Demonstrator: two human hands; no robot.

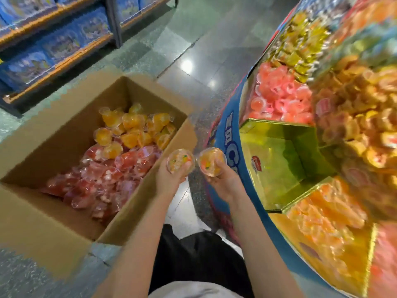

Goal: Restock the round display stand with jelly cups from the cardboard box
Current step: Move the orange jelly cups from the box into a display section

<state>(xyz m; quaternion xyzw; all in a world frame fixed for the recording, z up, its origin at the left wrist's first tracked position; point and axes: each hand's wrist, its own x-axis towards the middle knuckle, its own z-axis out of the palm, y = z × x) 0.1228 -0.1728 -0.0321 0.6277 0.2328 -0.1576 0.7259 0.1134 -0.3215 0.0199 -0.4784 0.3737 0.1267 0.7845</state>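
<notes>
An open cardboard box [53, 151] on the floor at left holds several orange jelly cups [133, 127] at its far end and several red jelly cups [103, 179] nearer me. The round display stand [227, 134] curves along the right, with a gold compartment [279, 160] that has no cups in it. My left hand [171, 177] grips a clear jelly cup [180, 160] over the box's right wall. My right hand [223, 179] grips a second jelly cup [211, 161] between box and stand. Both cups are tilted, showing mixed fruit inside.
Pink cups [281, 100] fill the stand compartment beyond the bare one, and orange cups [322, 214] fill the nearer one. Yellow wrapped sweets [300, 46] lie farther round. Blue shelves of boxed goods [58, 44] stand at the top left across the tiled floor [193, 52].
</notes>
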